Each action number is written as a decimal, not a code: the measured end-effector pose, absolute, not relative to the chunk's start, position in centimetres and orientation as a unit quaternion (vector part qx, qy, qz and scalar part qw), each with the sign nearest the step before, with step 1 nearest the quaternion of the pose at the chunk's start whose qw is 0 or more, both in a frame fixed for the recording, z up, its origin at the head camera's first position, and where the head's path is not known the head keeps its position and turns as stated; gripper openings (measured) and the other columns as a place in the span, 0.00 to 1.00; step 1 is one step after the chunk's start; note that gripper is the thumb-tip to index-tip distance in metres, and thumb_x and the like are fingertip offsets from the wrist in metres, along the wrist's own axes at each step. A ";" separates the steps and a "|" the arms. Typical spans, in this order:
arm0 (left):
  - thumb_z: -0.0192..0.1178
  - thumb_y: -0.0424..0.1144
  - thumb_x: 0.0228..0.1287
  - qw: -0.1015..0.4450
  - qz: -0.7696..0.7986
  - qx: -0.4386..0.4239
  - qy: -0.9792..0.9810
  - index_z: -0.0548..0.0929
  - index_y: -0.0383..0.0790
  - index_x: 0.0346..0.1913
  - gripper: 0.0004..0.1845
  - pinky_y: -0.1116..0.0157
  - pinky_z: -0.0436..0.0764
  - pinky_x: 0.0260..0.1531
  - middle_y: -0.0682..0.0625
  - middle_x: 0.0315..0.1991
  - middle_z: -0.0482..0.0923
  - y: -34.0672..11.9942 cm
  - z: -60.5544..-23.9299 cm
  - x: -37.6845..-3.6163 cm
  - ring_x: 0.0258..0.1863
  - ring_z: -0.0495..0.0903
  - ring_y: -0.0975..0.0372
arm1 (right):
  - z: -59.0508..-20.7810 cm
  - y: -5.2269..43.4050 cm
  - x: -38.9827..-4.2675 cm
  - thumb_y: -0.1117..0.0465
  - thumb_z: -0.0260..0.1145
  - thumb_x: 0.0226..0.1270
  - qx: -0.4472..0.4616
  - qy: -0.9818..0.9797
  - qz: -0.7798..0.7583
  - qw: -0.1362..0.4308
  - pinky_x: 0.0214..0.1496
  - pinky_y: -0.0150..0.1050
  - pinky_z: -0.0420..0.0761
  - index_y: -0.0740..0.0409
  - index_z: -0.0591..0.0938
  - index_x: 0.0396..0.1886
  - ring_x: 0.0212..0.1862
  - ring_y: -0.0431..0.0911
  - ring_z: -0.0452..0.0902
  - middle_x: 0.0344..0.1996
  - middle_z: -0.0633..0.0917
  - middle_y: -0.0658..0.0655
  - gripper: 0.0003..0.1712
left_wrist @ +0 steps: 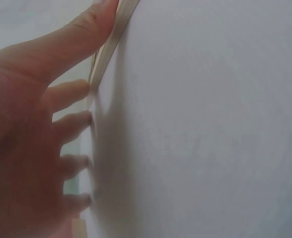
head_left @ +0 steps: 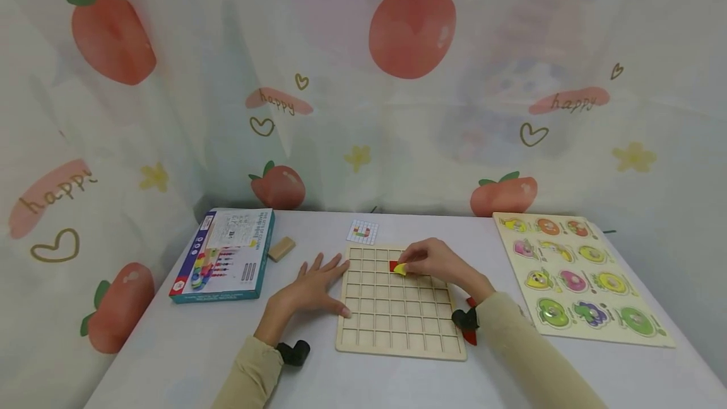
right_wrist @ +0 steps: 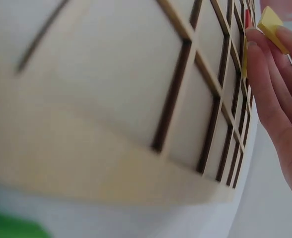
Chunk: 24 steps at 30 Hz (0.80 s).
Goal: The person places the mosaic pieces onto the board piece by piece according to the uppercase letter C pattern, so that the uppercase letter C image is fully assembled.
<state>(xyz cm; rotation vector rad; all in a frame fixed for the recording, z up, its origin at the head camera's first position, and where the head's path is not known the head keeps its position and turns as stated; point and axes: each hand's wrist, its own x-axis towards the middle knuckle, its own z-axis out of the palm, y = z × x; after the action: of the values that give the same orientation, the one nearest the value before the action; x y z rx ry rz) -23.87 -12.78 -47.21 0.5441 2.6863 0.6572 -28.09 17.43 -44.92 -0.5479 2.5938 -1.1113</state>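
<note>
A pale wooden grid board (head_left: pixel 397 320) lies on the white table. Over its far part, my right hand (head_left: pixel 434 260) pinches a small yellow piece (head_left: pixel 401 269) between thumb and fingers, and the right wrist view shows this yellow piece (right_wrist: pixel 269 21) tilted. Beside it a red piece (head_left: pixel 393 266) sits in a cell; in the right wrist view a thin yellow strip (right_wrist: pixel 245 62) shows near the fingertips. My left hand (head_left: pixel 312 289) rests with fingers spread at the board's left side, its thumb touching the edge (left_wrist: pixel 109 52).
Behind the board lies a small card (head_left: pixel 362 231) with a coloured grid pattern. To the left are a boxed toy set (head_left: pixel 227 257) and a wooden block (head_left: pixel 281 248). Red pieces (head_left: pixel 470 337) lie by the right wrist. A fruit puzzle board (head_left: pixel 579 276) is at the right.
</note>
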 end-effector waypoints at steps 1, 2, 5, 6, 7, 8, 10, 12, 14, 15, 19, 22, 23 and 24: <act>0.73 0.64 0.43 0.161 0.230 0.190 0.941 0.57 0.52 0.76 0.57 0.39 0.36 0.74 0.50 0.79 0.46 -12.8 -47.2 -23.9 0.79 0.34 0.45 | -44.9 17.2 -28.2 0.62 0.69 0.62 -0.192 0.895 -0.381 0.132 0.46 0.37 0.79 0.52 0.88 0.39 0.37 0.42 0.79 0.37 0.88 0.50 0.06; 0.73 0.64 0.43 0.161 0.230 0.190 0.941 0.57 0.52 0.76 0.57 0.39 0.36 0.74 0.50 0.79 0.46 -12.8 -47.3 -23.9 0.79 0.34 0.45 | -44.8 16.9 -28.4 0.62 0.69 0.62 -0.195 0.896 -0.377 0.129 0.46 0.37 0.78 0.52 0.88 0.39 0.37 0.42 0.79 0.37 0.88 0.50 0.06; 0.73 0.64 0.43 0.162 0.226 0.187 0.942 0.57 0.53 0.76 0.57 0.40 0.36 0.74 0.51 0.79 0.46 -12.8 -47.3 -23.9 0.79 0.34 0.45 | -44.6 16.2 -28.7 0.62 0.69 0.62 -0.201 0.899 -0.369 0.122 0.45 0.37 0.78 0.51 0.88 0.38 0.38 0.42 0.79 0.38 0.88 0.49 0.06; 0.73 0.64 0.43 0.162 0.225 0.187 0.942 0.57 0.53 0.76 0.57 0.40 0.36 0.74 0.51 0.79 0.46 -12.8 -47.4 -24.0 0.79 0.35 0.45 | -44.5 16.0 -28.8 0.62 0.68 0.62 -0.201 0.899 -0.368 0.124 0.45 0.37 0.78 0.51 0.88 0.38 0.37 0.42 0.80 0.38 0.88 0.50 0.06; 0.72 0.64 0.43 0.162 0.224 0.186 0.943 0.57 0.54 0.76 0.57 0.40 0.37 0.74 0.52 0.79 0.46 -12.7 -47.4 -24.0 0.79 0.35 0.45 | -44.5 15.8 -28.9 0.63 0.68 0.63 -0.205 0.898 -0.370 0.126 0.44 0.37 0.79 0.53 0.88 0.39 0.36 0.42 0.81 0.37 0.88 0.51 0.07; 0.72 0.64 0.43 0.163 0.224 0.185 0.943 0.57 0.54 0.76 0.57 0.40 0.37 0.74 0.52 0.79 0.46 -12.7 -47.4 -24.0 0.79 0.35 0.45 | -44.5 15.6 -29.1 0.64 0.67 0.63 -0.208 0.896 -0.371 0.128 0.43 0.37 0.80 0.54 0.88 0.39 0.35 0.43 0.82 0.36 0.88 0.52 0.07; 0.72 0.65 0.43 0.164 0.221 0.184 0.943 0.57 0.54 0.76 0.57 0.39 0.37 0.74 0.52 0.79 0.46 -12.7 -47.4 -24.0 0.79 0.35 0.45 | -44.5 15.2 -29.3 0.64 0.67 0.64 -0.209 0.893 -0.374 0.136 0.41 0.37 0.82 0.55 0.88 0.40 0.34 0.43 0.83 0.35 0.89 0.52 0.07; 0.72 0.65 0.42 0.166 0.221 0.183 0.944 0.57 0.54 0.76 0.57 0.39 0.37 0.74 0.52 0.79 0.46 -12.7 -47.4 -24.0 0.79 0.35 0.45 | -44.6 14.8 -29.5 0.65 0.67 0.64 -0.214 0.890 -0.377 0.141 0.39 0.37 0.83 0.56 0.88 0.40 0.33 0.45 0.83 0.34 0.89 0.53 0.07; 0.72 0.65 0.42 0.167 0.219 0.182 0.944 0.56 0.55 0.76 0.57 0.39 0.37 0.74 0.52 0.79 0.45 -12.7 -47.4 -24.0 0.79 0.35 0.46 | -44.7 14.5 -29.6 0.65 0.67 0.64 -0.215 0.890 -0.377 0.144 0.38 0.36 0.83 0.55 0.88 0.40 0.32 0.45 0.83 0.34 0.88 0.53 0.07; 0.72 0.65 0.43 0.167 0.220 0.182 0.944 0.56 0.55 0.76 0.57 0.39 0.36 0.74 0.52 0.79 0.45 -12.7 -47.4 -24.0 0.79 0.35 0.46 | -44.7 14.3 -29.6 0.65 0.67 0.64 -0.213 0.890 -0.376 0.146 0.38 0.36 0.83 0.55 0.88 0.40 0.32 0.45 0.82 0.34 0.88 0.52 0.07; 0.72 0.65 0.43 0.170 0.222 0.180 0.943 0.56 0.55 0.76 0.57 0.39 0.36 0.74 0.53 0.79 0.45 -12.6 -47.4 -24.0 0.79 0.34 0.46 | -44.7 13.8 -29.8 0.64 0.67 0.64 -0.220 0.897 -0.356 0.143 0.36 0.34 0.81 0.53 0.89 0.39 0.31 0.43 0.80 0.35 0.88 0.51 0.07; 0.72 0.65 0.43 0.168 0.222 0.182 0.943 0.56 0.55 0.76 0.57 0.39 0.36 0.74 0.52 0.79 0.45 -12.6 -47.3 -24.0 0.79 0.34 0.46 | -44.8 13.5 -29.8 0.63 0.67 0.64 -0.226 0.906 -0.333 0.133 0.37 0.35 0.80 0.52 0.89 0.38 0.32 0.41 0.78 0.36 0.88 0.50 0.07; 0.72 0.65 0.43 0.168 0.224 0.182 0.943 0.56 0.55 0.76 0.57 0.40 0.36 0.74 0.52 0.79 0.45 -12.7 -47.3 -24.0 0.79 0.34 0.46 | -44.8 13.4 -29.8 0.63 0.67 0.64 -0.227 0.909 -0.324 0.129 0.39 0.35 0.80 0.51 0.89 0.38 0.34 0.41 0.77 0.37 0.88 0.50 0.07; 0.72 0.65 0.43 0.167 0.226 0.182 0.942 0.56 0.55 0.76 0.57 0.39 0.36 0.74 0.52 0.79 0.45 -12.7 -47.3 -24.0 0.79 0.34 0.46 | -44.8 13.3 -29.8 0.63 0.67 0.64 -0.227 0.912 -0.317 0.124 0.40 0.36 0.80 0.51 0.89 0.38 0.35 0.41 0.77 0.38 0.88 0.50 0.07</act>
<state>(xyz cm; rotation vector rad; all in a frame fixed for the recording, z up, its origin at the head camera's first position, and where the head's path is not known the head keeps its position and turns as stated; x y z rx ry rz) -23.98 -12.69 -47.30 0.5189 2.6816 0.6431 -29.83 13.31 -44.75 -0.6626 2.6588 -0.9250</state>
